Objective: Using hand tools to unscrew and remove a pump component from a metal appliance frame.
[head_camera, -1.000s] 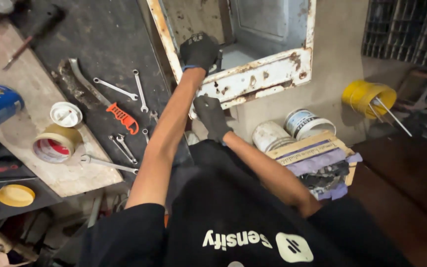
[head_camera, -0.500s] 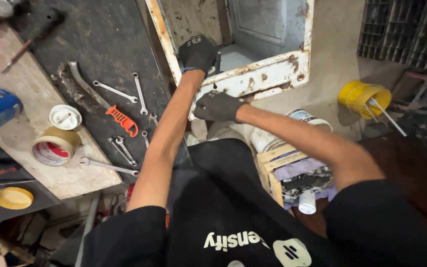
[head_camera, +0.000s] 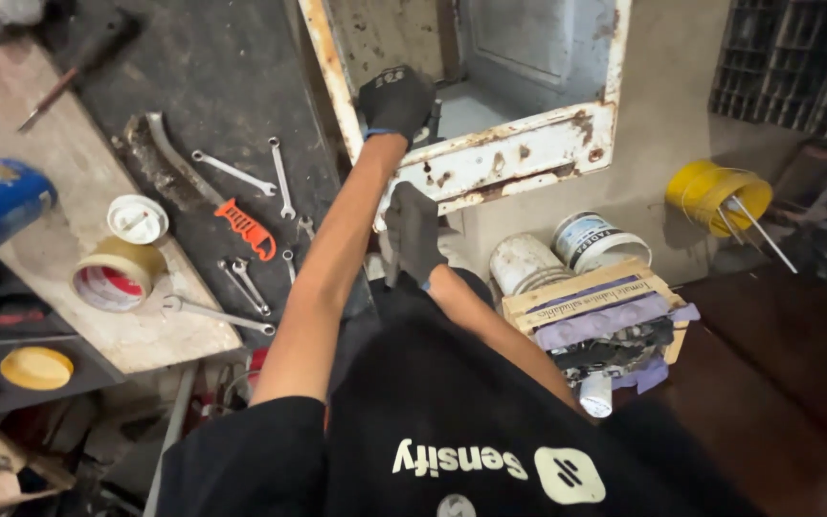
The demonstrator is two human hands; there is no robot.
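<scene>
Frame: the rusty white metal frame stands against the workbench edge, near the middle top of the view. Its lower bar is long and runs from lower left up to the right; the left post rises toward the top and leans a little to the left.
Left hand: the left hand, in a black glove, is closed around the left post of the frame, near the corner. The arm is stretched out almost straight, up and away from the body.
Right hand: the right hand, also in a black glove, is just under the lower bar, near its left end. The fingers point upward and seem loosely curled; I cannot tell if they hold something or touch the bar. The forearm is bent and comes from the lower right.
Bench: wrenches, an orange-handled tool and a tape roll lie left of the arm.
Floor: a wooden crate and a yellow bucket stand to the right.
</scene>
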